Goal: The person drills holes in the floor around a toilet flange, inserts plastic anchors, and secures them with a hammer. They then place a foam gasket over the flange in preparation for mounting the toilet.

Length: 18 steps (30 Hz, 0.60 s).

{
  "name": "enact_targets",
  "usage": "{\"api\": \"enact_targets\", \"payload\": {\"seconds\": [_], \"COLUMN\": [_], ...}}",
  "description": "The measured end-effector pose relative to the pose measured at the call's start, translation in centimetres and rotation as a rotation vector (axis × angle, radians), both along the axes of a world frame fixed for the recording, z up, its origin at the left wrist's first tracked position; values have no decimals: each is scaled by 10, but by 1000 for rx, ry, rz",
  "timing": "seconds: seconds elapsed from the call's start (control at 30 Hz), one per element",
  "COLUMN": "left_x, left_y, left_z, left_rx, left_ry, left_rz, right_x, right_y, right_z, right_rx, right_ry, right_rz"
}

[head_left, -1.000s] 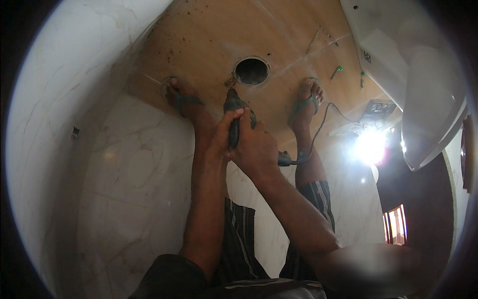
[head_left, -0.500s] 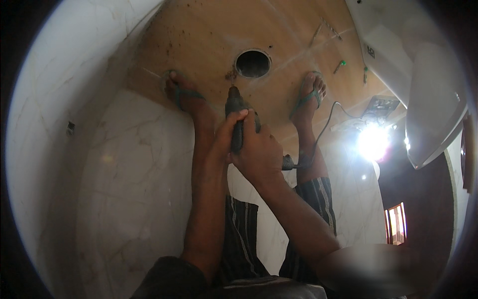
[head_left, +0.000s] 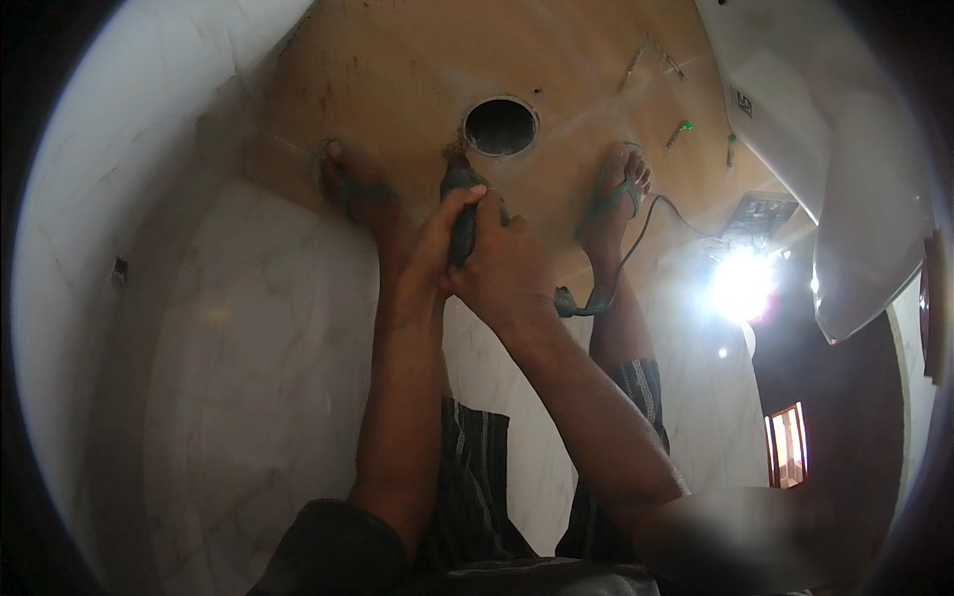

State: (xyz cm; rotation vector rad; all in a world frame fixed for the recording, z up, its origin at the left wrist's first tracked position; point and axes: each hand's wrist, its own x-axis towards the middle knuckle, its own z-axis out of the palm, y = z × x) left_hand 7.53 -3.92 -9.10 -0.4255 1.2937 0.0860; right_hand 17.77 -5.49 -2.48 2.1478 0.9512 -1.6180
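Note:
A dark power drill (head_left: 461, 180) points away from me at the tan floor, its tip beside the left edge of a round hole (head_left: 501, 127). My right hand (head_left: 510, 260) is wrapped round the drill's handle. My left hand (head_left: 433, 238) grips the drill body from the left, thumb lying along the top. Crumbly debris (head_left: 455, 149) lies about the tip; the bit itself is hardly visible. From below my right hand a dark cord (head_left: 621, 253) runs off to the right.
My sandalled feet (head_left: 618, 184) stand either side of the hole. Right of them lie green-ended pieces (head_left: 681, 131) and thin drill bits (head_left: 633, 65). A bright lamp (head_left: 742, 286) shines near a white ceramic fixture (head_left: 865, 199). A marble-patterned wall (head_left: 89, 248) rises at left.
Both hands and the drill have shifted a little forward and left in the picture. Less of the bit shows now. My grip looks the same.

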Motion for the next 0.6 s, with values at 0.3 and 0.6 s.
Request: {"api": "enact_targets", "payload": {"seconds": [0.3, 0.6], "left_x": [16, 57], "left_y": [-22, -40], "left_z": [46, 44], "left_rx": [-60, 225], "left_ry": [21, -56], "left_rz": [-23, 31], "right_x": [16, 85], "right_y": [-29, -45], "right_z": [46, 61], "right_rx": [-16, 207], "right_ry": [-5, 49], "right_rz": [7, -412]}}
